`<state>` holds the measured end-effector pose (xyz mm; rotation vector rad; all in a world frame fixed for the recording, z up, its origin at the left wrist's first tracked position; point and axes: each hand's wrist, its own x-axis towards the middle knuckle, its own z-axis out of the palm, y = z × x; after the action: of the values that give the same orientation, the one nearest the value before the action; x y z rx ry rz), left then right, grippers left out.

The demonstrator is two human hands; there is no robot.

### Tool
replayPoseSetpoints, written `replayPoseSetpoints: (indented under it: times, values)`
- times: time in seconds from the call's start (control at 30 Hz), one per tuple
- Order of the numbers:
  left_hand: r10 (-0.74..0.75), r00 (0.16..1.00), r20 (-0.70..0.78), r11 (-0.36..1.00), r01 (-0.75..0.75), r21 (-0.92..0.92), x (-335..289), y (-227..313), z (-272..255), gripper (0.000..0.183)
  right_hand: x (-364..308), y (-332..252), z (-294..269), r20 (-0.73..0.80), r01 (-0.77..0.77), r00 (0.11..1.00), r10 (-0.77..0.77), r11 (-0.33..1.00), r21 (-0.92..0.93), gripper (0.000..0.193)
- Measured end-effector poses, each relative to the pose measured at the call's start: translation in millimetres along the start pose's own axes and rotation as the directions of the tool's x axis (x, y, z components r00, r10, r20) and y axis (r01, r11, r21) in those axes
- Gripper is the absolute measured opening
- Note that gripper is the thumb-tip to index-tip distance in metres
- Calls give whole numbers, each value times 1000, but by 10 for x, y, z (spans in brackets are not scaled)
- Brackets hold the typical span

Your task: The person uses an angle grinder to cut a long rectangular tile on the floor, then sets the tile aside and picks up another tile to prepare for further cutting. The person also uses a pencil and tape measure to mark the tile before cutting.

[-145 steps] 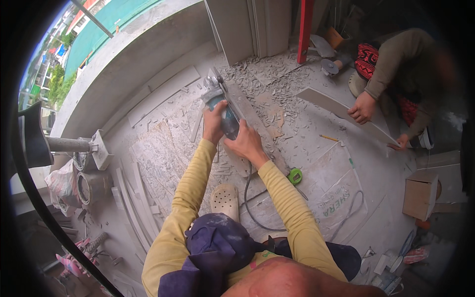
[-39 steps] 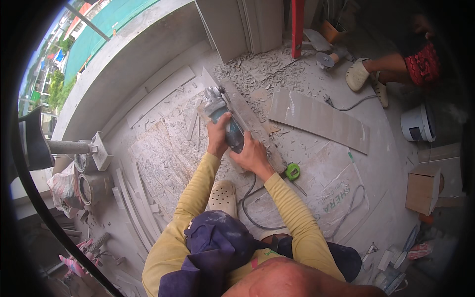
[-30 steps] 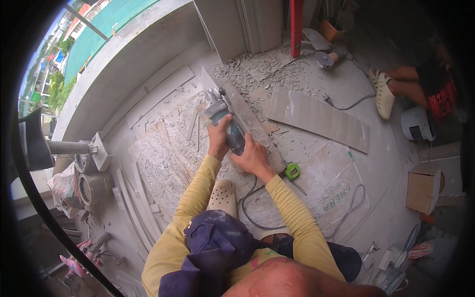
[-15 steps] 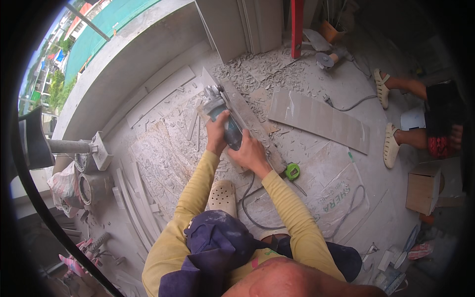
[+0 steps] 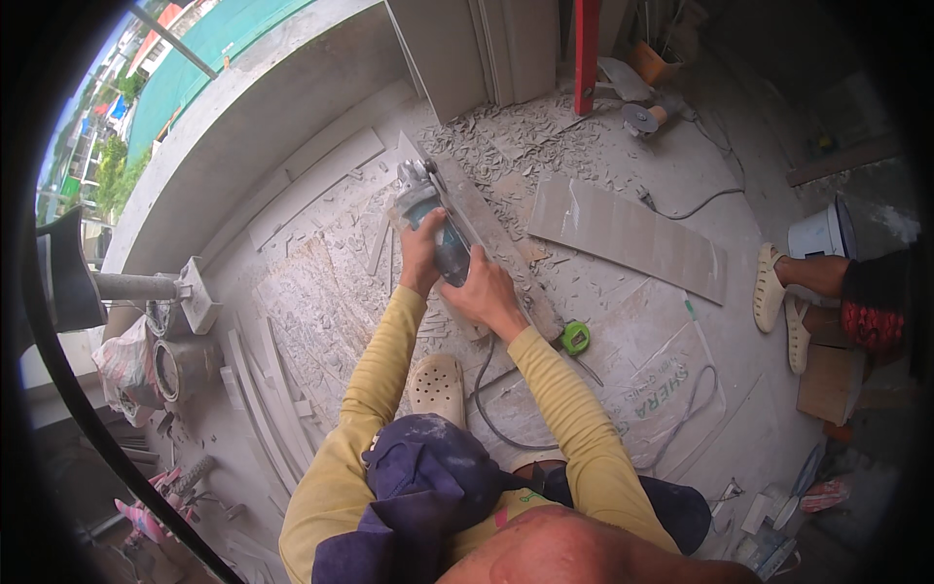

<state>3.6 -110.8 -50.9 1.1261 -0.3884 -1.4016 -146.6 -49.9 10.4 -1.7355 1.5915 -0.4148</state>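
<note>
Both hands hold an angle grinder (image 5: 449, 255) with a dark teal body and a metal head at its far end. My left hand (image 5: 420, 257) wraps the front of the body, thumb on top. Farther back, my right hand (image 5: 486, 294) is closed around the rear end. Beneath and beside the grinder lies a narrow, dusty grey board (image 5: 506, 277). The grinder's disc is hard to make out along the board's edge. A dark power cord (image 5: 477, 389) runs from the rear of the tool toward me. A green tape measure (image 5: 575, 338) lies right of my right wrist.
Grey offcuts (image 5: 525, 136) litter the floor beyond. A wide grey board (image 5: 628, 238) lies at right. A second grinder (image 5: 640, 119) rests near a red post (image 5: 586, 58). At far right are another person's clogs (image 5: 768, 287), a bucket (image 5: 817, 234) and a cardboard box (image 5: 829, 384).
The grinder and both hands have shifted slightly away from me and to the left. At right, the other person's feet have moved nearer my side, uncovering more of the bucket.
</note>
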Motion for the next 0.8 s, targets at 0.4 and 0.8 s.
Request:
replayPoseSetpoints:
  times: [0.4, 0.8]
  values:
    - [-7, 1000, 10, 1000, 7, -6, -97, 22, 61, 30, -32, 45, 3, -6, -2, 1000, 2, 1000, 9, 71]
    - [-54, 998, -20, 998, 54, 16, -197, -35, 46, 29, -140, 66, -35, 7, -21, 1000, 21, 1000, -10, 72]
